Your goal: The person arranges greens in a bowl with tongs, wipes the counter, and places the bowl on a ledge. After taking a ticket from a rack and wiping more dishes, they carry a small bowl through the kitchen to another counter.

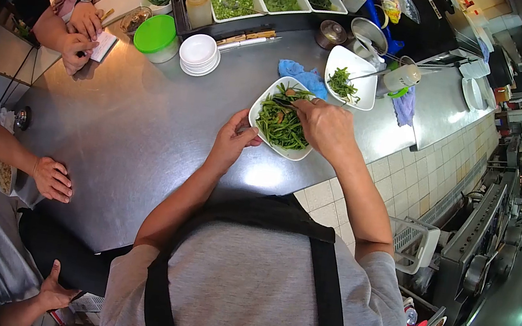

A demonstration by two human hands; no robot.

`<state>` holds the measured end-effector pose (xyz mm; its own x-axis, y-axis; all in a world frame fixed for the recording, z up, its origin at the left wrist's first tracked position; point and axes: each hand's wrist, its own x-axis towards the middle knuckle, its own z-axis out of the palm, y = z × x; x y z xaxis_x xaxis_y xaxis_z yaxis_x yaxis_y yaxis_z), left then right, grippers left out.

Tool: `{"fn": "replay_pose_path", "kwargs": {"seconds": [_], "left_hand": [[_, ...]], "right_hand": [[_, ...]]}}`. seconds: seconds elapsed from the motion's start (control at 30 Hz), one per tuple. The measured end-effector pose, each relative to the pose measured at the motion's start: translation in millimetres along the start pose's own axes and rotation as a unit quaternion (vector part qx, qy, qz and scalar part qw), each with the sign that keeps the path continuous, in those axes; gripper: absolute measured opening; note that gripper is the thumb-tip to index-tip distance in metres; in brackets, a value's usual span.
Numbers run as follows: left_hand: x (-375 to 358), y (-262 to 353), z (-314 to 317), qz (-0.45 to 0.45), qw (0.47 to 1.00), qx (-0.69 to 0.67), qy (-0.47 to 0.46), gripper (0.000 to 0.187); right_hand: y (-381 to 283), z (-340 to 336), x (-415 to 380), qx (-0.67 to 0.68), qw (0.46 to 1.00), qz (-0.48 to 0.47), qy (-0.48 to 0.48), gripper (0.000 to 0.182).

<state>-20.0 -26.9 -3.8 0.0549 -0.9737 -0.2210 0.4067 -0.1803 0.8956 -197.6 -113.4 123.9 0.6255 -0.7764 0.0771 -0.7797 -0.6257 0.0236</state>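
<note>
Greens fill a white bowl near the steel table's edge, its left side held by my left hand. My right hand grips a dark utensil over them; beyond lie a blue cloth and another bowl.

Greens lie in a bowl on the desk. Behind, rightward, stands a second bowl (cloth near both); saucers leftward.

Single head view: taken from above near edge of steel counter; faces forward, steeply down across counter; counter close; wide-angle coverage.
</note>
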Motion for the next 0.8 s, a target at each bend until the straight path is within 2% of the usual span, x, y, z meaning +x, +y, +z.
{"fn": "replay_pose_path", "kwargs": {"seconds": [0.1,0.3,0.4,0.6,0.8], "left_hand": [[0,-1,-1,0.007,1.0,0.009,-0.001,0.046],[0,-1,0,0.008,1.0,0.009,0.007,0.046],[1,-2,0,0.006,1.0,0.004,0.004,0.047],[1,-2,-1,0.006,1.0,0.004,-0.001,0.047],[1,1,1,0.006,1.0,0.016,0.003,0.047]], "right_hand": [[6,-13,-3,0.023,0.999,-0.007,0.036,0.017],[18,-12,9,0.033,0.995,0.057,0.068,0.017],[19,4,10,0.035,0.998,0.021,0.047,0.017],[30,-35,-9,0.1,0.993,0.052,0.032,0.019],[32,-24,-16,0.153,0.984,0.088,-0.037,0.019]]}}
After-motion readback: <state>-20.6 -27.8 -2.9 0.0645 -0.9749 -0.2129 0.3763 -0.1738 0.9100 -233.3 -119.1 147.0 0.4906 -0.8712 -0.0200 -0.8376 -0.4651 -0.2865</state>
